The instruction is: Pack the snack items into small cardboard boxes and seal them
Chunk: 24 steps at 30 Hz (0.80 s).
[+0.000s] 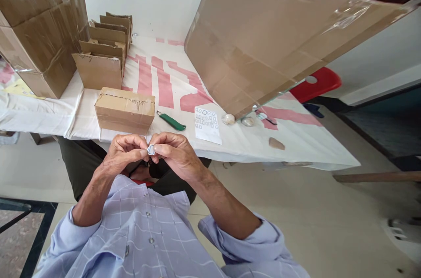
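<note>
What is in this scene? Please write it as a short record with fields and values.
left hand: pinches small silvery piece, together with right hand
closed carton: on table edge, beyond the hands
green-handled cutter: right of carton
sticker sheet: right of cutter
open cartons: row behind
large cardboard sheet: leaning, right

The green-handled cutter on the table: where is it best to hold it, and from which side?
Probably grip the green-handled cutter at the middle of its handle, from above. It lies flat and alone on the white cloth, slanting, its metal tip toward the closed box.
</note>
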### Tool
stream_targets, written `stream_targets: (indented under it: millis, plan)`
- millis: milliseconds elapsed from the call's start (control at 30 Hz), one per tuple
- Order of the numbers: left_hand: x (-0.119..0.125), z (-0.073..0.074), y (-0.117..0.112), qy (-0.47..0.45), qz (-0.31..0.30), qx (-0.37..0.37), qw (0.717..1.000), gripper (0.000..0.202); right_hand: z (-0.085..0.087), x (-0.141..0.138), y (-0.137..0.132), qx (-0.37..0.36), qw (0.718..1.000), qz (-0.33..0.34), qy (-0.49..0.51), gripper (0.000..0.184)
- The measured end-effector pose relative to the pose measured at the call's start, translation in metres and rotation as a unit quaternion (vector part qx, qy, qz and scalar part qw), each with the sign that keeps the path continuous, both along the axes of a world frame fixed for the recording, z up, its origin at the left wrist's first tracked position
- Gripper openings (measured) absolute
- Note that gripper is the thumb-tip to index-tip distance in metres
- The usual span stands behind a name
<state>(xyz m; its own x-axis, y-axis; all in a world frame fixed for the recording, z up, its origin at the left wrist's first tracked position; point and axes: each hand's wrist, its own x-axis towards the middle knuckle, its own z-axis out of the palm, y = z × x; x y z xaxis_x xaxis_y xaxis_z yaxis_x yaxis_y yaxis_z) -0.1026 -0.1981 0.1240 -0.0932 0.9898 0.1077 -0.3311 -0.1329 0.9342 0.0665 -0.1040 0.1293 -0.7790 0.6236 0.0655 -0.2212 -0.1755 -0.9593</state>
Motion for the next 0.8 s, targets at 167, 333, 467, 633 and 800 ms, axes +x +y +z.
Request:
stream_targets:
  millis: [167, 333, 467, 633, 800]
  plan:
    - [-0.002, -0.004, 0.000, 0.001, 0.004, -0.014, 1.000, 0.041, -0.003, -0.001, 0.000, -0.012, 1.000, 0.015, -0.003, 0.025]
    - [-0.005, -0.002, 0.001, 0.026, 0.024, -0.012, 0.999, 0.045, -0.005, -0.008, 0.002, 0.019, 0.999, -0.028, -0.015, 0.028]
    - [-0.013, -0.007, 0.006, 0.110, 0.091, -0.033, 0.989, 0.042, -0.010, -0.015, 0.009, 0.018, 0.999, -0.041, -0.013, 0.039]
    - [-0.019, -0.033, 0.028, 0.202, 0.111, -0.050, 0.972, 0.037, -0.027, -0.010, 0.028, 0.040, 0.996, -0.082, -0.010, 0.044]
    - [-0.012, -0.041, 0.034, 0.311, 0.213, -0.024, 0.926, 0.027, -0.051, 0.033, 0.067, 0.109, 0.971, -0.210, -0.022, 0.035]
